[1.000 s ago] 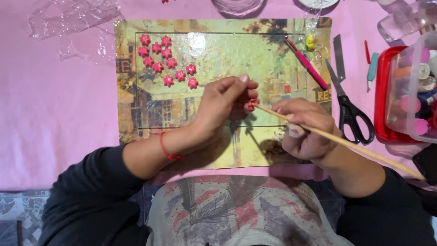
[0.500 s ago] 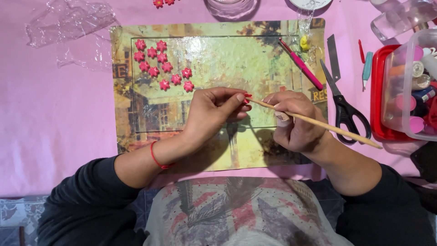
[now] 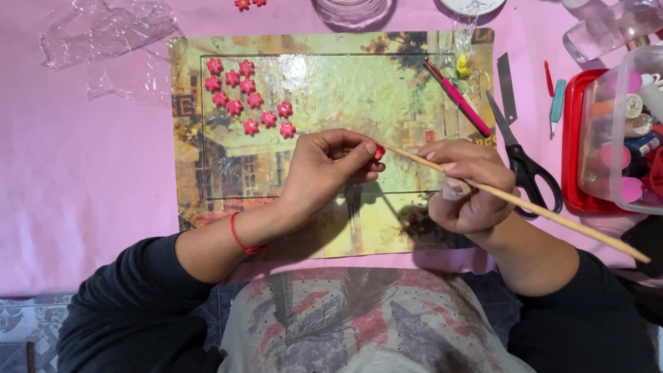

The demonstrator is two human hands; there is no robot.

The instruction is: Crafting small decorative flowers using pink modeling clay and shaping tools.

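My left hand point(image 3: 330, 171) pinches a small red clay flower point(image 3: 378, 152) between thumb and fingertips above the glossy printed mat point(image 3: 207, 186). In my right hand point(image 3: 469, 185) is a long thin wooden stick point(image 3: 552, 216), and its tip touches the clay flower. Several finished red clay flowers point(image 3: 243, 97) lie in rows on the mat's upper left, well away from both hands.
Black-handled scissors point(image 3: 523, 155) and a pink tool point(image 3: 459, 105) lie right of the hands. A clear box of supplies point(image 3: 621, 131) stands on a red lid at the right edge. Crumpled clear plastic point(image 3: 103, 34) is at the upper left, and a glass jar point(image 3: 352, 10) at the top.
Both hands have shifted slightly up the mat and closer to the middle. The stick's tip stays against the small flower in my left fingers.
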